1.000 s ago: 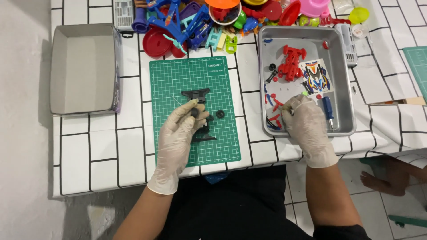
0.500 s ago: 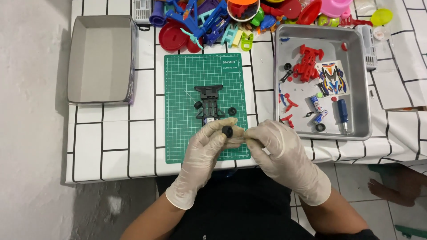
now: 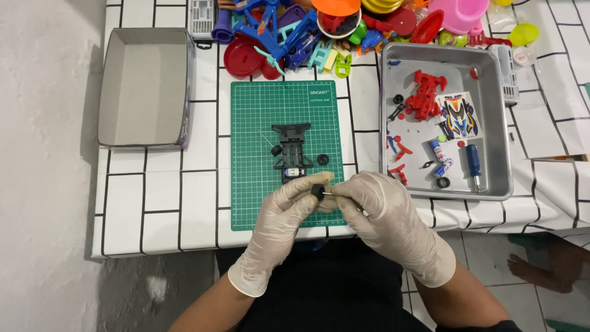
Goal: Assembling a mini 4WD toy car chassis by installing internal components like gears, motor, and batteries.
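Both of my hands wear pale gloves and meet over the near edge of the green cutting mat (image 3: 255, 154). My left hand (image 3: 284, 209) pinches a small black wheel (image 3: 317, 190). My right hand (image 3: 375, 212) holds a thin metal axle (image 3: 328, 193) whose tip touches the wheel. Further up the mat lies a black toy car chassis (image 3: 291, 150), with one loose black wheel (image 3: 276, 150) at its left and another (image 3: 322, 159) at its right.
A grey metal tray (image 3: 491, 123) on the right holds red parts, a sticker sheet, batteries and a blue screwdriver (image 3: 473, 158). An empty grey box (image 3: 144, 86) stands at the left. Colourful plastic toys (image 3: 319, 27) crowd the far edge. A bare foot (image 3: 528, 270) shows low right.
My right hand left the tray and came to the mat's near edge. My left hand drew back from the chassis, and both hands now meet on a wheel and axle.
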